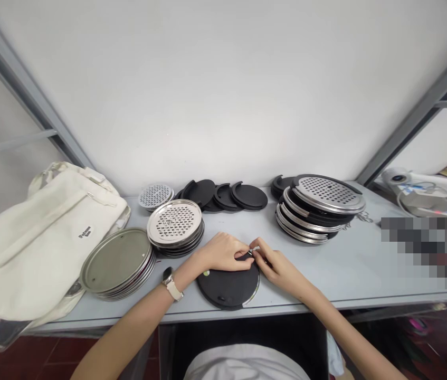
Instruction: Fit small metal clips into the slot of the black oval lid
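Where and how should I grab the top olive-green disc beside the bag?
Probably by the near rim, coming from the front: the olive-green disc tops a pile, its edge raised off the table, while the cream bag crowds its left and the perforated-disc stack its right.

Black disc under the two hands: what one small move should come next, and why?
Probably the right hand should gently adjust the small shiny piece while the left hand steadies the black disc: the fingertips of both hands meet around that piece near the disc's far edge, though its exact fit is hidden.
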`<act>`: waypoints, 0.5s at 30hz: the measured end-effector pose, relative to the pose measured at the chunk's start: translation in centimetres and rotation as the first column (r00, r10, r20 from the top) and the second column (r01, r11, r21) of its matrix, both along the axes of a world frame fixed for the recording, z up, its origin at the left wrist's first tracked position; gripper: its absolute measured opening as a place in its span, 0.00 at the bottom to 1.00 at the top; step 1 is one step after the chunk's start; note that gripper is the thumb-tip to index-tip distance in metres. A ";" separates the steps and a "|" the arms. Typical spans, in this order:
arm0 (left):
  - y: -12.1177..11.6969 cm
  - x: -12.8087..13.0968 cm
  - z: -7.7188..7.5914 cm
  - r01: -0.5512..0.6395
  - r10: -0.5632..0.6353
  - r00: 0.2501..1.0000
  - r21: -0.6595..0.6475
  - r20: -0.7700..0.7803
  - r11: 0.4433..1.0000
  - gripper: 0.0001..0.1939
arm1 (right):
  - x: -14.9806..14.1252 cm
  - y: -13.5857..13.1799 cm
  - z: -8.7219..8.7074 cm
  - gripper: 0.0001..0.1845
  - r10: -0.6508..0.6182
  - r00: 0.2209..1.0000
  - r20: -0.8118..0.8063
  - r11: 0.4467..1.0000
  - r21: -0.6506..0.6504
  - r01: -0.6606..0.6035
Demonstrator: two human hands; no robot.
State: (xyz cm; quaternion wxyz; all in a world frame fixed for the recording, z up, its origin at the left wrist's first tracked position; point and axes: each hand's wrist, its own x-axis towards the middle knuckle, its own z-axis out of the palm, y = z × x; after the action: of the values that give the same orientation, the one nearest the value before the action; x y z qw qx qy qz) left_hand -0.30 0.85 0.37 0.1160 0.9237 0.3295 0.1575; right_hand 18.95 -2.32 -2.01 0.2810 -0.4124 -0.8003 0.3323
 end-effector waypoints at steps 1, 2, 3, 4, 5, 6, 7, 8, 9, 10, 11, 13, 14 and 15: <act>0.0 0.0 0.0 0.001 -0.001 1.000 0.002 0.003 1.000 0.17 | 0.0 0.0 -0.1 0.08 -0.003 1.000 0.001 1.000 0.005 0.003; 0.0 0.0 0.0 0.002 -0.002 1.000 0.003 0.005 1.000 0.17 | 0.0 0.0 -0.1 0.08 -0.004 1.000 0.002 1.000 0.008 0.004; 0.0 0.0 0.0 0.003 -0.003 1.000 0.003 0.004 1.000 0.18 | 0.0 0.0 -0.2 0.07 -0.004 1.000 0.003 1.000 0.010 0.004; 0.0 0.0 0.0 0.003 -0.003 1.000 0.002 0.003 1.000 0.18 | 0.0 0.1 -0.2 0.07 -0.004 1.000 0.005 1.000 0.011 0.004; 0.0 0.0 0.0 0.003 -0.003 1.000 -0.001 0.001 1.000 0.18 | 0.0 0.1 -0.2 0.07 -0.004 1.000 0.007 1.000 0.012 0.004; 0.0 0.0 0.0 0.002 -0.002 1.000 -0.004 -0.001 1.000 0.18 | 0.0 0.1 -0.2 0.06 -0.003 1.000 0.009 1.000 0.011 0.003; -0.1 0.0 0.0 0.001 -0.001 1.000 -0.006 -0.002 1.000 0.18 | 0.0 0.1 -0.3 0.06 -0.002 1.000 0.012 1.000 0.009 0.002; -0.1 0.0 0.1 0.000 0.000 1.000 -0.008 -0.003 1.000 0.18 | 0.0 0.1 -0.3 0.06 0.001 1.000 0.014 1.000 0.005 -0.001; -0.1 0.0 0.1 -0.002 0.002 1.000 -0.009 -0.004 1.000 0.18 | 0.0 0.1 -0.3 0.06 0.003 1.000 0.016 1.000 0.002 -0.003; -0.1 0.0 0.1 -0.003 0.003 1.000 -0.010 -0.005 1.000 0.17 | 0.0 0.1 -0.2 0.05 0.004 1.000 0.019 1.000 0.000 -0.004; -0.1 0.0 0.1 -0.005 0.005 1.000 -0.010 -0.008 1.000 0.17 | 0.0 0.1 -0.2 0.05 0.005 1.000 0.022 1.000 0.000 -0.005; -0.1 0.0 0.1 -0.007 0.007 1.000 -0.009 -0.015 1.000 0.17 | 0.0 0.1 -0.2 0.05 0.001 1.000 0.029 1.000 0.007 -0.002; -0.1 0.0 0.1 -0.007 0.007 1.000 -0.007 -0.019 1.000 0.17 | 0.0 0.1 -0.2 0.05 -0.002 0.999 0.033 1.000 0.013 0.001; -0.1 0.0 0.1 -0.006 0.006 1.000 -0.003 -0.021 1.000 0.17 | 0.0 0.0 -0.3 0.05 -0.003 0.999 0.037 1.000 0.017 0.002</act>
State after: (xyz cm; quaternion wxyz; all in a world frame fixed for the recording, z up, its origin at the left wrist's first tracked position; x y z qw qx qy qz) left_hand -0.26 0.76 0.50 0.1135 0.9241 0.3337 0.1474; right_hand 18.97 -2.27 -2.26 0.2701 -0.4172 -0.8075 0.3176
